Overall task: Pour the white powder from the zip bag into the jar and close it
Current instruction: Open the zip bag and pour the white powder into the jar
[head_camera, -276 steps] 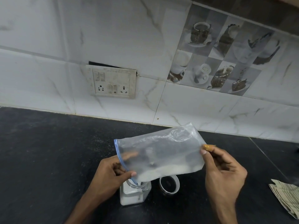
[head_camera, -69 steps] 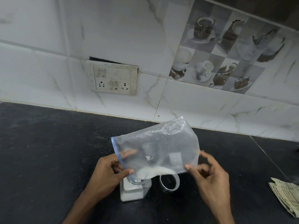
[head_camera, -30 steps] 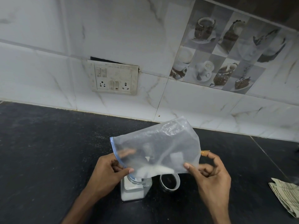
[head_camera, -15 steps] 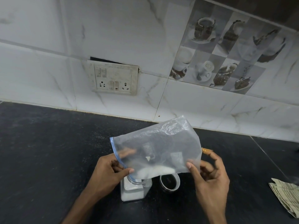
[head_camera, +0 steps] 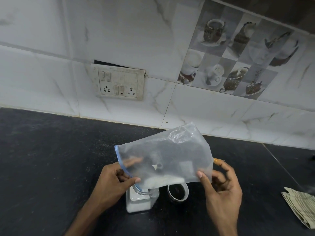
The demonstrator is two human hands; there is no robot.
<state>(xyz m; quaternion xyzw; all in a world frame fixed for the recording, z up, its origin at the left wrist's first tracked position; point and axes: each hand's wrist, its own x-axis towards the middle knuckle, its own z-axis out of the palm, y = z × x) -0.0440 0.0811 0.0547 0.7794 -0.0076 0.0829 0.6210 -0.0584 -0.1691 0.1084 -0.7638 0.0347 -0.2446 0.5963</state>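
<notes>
A clear zip bag (head_camera: 170, 154) with a blue zip edge is tilted over an open square jar (head_camera: 139, 201) on the black counter (head_camera: 42, 167). White powder (head_camera: 162, 181) lies along the bag's lower edge, near its mouth above the jar. The jar holds white powder in its bottom. My left hand (head_camera: 113, 183) pinches the bag's zip end right over the jar's mouth. My right hand (head_camera: 221, 189) pinches the bag's lower right corner between thumb and fingers. The jar's round lid (head_camera: 178, 192) lies on the counter just right of the jar.
A folded cloth (head_camera: 300, 206) lies at the counter's right edge. A switch and socket plate (head_camera: 119, 82) is set in the white tiled wall behind the counter. A seam runs across the counter at the right.
The bag stays tilted over the jar with the powder gathered at its lower edge. My right hand has shifted its pinch along the bag's lower right corner.
</notes>
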